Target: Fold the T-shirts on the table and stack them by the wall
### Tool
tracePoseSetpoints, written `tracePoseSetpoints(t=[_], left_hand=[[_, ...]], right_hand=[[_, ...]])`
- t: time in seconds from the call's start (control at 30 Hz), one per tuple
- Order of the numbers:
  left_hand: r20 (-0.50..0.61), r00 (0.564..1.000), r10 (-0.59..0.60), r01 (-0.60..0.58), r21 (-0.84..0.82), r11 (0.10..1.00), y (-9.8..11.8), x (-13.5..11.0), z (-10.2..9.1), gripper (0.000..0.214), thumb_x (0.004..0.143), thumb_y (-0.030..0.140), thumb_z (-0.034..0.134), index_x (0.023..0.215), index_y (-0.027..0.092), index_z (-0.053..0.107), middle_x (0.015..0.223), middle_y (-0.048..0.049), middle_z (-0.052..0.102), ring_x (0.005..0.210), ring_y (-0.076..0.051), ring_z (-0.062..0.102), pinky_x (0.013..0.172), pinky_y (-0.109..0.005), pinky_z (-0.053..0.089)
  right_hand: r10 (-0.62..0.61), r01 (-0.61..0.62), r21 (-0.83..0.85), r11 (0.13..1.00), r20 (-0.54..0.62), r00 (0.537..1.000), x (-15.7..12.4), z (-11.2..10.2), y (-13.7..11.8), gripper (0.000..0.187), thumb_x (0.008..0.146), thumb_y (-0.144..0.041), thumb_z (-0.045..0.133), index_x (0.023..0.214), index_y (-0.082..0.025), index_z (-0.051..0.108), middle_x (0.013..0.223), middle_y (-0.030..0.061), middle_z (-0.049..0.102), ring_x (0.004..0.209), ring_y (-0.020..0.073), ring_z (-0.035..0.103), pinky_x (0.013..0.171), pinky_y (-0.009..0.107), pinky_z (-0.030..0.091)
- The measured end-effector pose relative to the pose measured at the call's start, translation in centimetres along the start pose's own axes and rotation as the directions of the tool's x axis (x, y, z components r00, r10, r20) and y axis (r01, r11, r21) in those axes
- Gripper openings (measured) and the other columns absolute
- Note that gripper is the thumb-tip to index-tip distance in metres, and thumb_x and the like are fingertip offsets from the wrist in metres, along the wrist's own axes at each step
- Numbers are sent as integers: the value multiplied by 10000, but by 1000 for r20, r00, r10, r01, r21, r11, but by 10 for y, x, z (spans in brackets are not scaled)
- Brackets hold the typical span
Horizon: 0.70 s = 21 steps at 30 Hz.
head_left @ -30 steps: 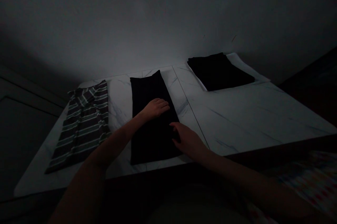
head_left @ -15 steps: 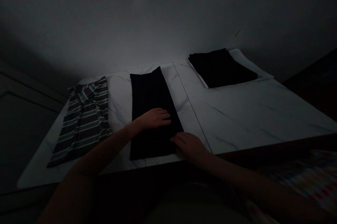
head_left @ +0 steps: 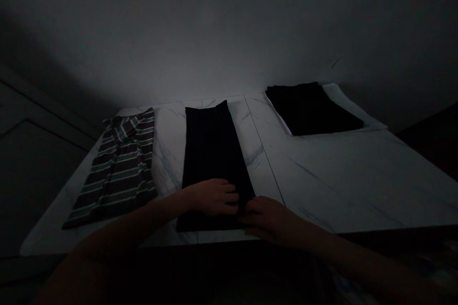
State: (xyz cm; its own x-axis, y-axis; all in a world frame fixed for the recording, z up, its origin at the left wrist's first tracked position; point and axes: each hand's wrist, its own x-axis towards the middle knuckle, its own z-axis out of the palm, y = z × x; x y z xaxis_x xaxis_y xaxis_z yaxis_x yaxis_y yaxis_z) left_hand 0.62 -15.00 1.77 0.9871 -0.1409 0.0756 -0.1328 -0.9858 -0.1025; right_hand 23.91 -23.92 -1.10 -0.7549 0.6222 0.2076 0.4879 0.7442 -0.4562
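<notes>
A long folded black garment (head_left: 211, 147) lies lengthwise on the white marble table (head_left: 332, 181). My left hand (head_left: 211, 197) rests on its near part with the fingers curled against the cloth. My right hand (head_left: 266, 219) sits at the garment's near right corner, its fingertips against the edge. Neither hand visibly lifts the cloth. To the left lies a folded dark garment with pale stripes (head_left: 121, 166), nearest my left forearm but not touched by it.
A second folded black garment (head_left: 311, 110) lies at the far right on a white sheet (head_left: 345, 102). A thin seam runs across the marble right of the middle garment. A wall rises behind the table, and a patterned cloth shows at the lower right.
Both hands have slid toward me along the black garment, from its middle to its near end. The view has also shifted slightly, and the garments have stayed in place.
</notes>
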Motion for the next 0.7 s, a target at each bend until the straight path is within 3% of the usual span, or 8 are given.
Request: tracePoseSetpoints(t=[0.07,0.17,0.3,0.47,0.6,0.67,0.7], left_hand=[[10,999,-33,33,-75,997,4,1,-3,154,949,322,578,853,219,643,860,-43,643,776,-182,558,650,-342,432],[17,995,-96,97,-136,986,7,5,-6,200,945,355,589,811,214,634,811,-35,628,762,-180,553,644,-347,424],[70,985,-160,170,-159,973,10,10,-9,123,893,348,669,871,231,637,906,-30,648,827,-190,557,604,-340,397],[112,977,-179,199,-208,958,18,12,-12,161,866,320,682,1009,258,642,990,-13,670,904,-196,565,718,-359,449],[132,986,-99,140,-353,925,10,13,-10,202,828,300,701,1016,241,660,1052,1,704,996,-215,609,752,-363,477],[124,990,-70,122,-488,864,-11,12,-12,147,847,292,689,981,238,665,1048,17,721,976,-188,647,735,-321,487],[109,987,-121,161,-533,831,-27,11,-13,110,875,295,665,970,240,667,1029,24,727,949,-167,662,735,-294,491]], right_hand=[[66,-65,57,996,-15,998,16,-16,18,246,1002,-286,495,1005,-210,729,914,52,692,834,155,638,732,273,503],[178,-187,-55,981,-136,975,57,-28,60,357,1031,-294,389,1221,-178,668,1162,115,691,1044,202,648,900,353,529],[131,-136,-278,951,-37,991,119,-19,123,534,1009,-430,428,1456,-145,488,1549,161,422,1435,298,378,1151,493,355],[279,-268,-369,890,-24,960,178,-15,182,643,1008,-537,352,1549,-189,344,1618,136,277,1492,301,260,1198,546,232],[340,-365,-346,864,-133,931,215,-29,214,540,1011,-449,398,1485,-196,454,1566,136,395,1453,285,356,1189,515,254],[377,-439,-292,850,-245,893,231,-38,229,424,1008,-349,429,1375,-191,569,1450,141,551,1355,265,490,1152,459,325],[396,-472,-266,840,-293,870,238,-43,237,383,1003,-296,435,1330,-186,600,1378,144,610,1292,256,546,1118,435,367]])
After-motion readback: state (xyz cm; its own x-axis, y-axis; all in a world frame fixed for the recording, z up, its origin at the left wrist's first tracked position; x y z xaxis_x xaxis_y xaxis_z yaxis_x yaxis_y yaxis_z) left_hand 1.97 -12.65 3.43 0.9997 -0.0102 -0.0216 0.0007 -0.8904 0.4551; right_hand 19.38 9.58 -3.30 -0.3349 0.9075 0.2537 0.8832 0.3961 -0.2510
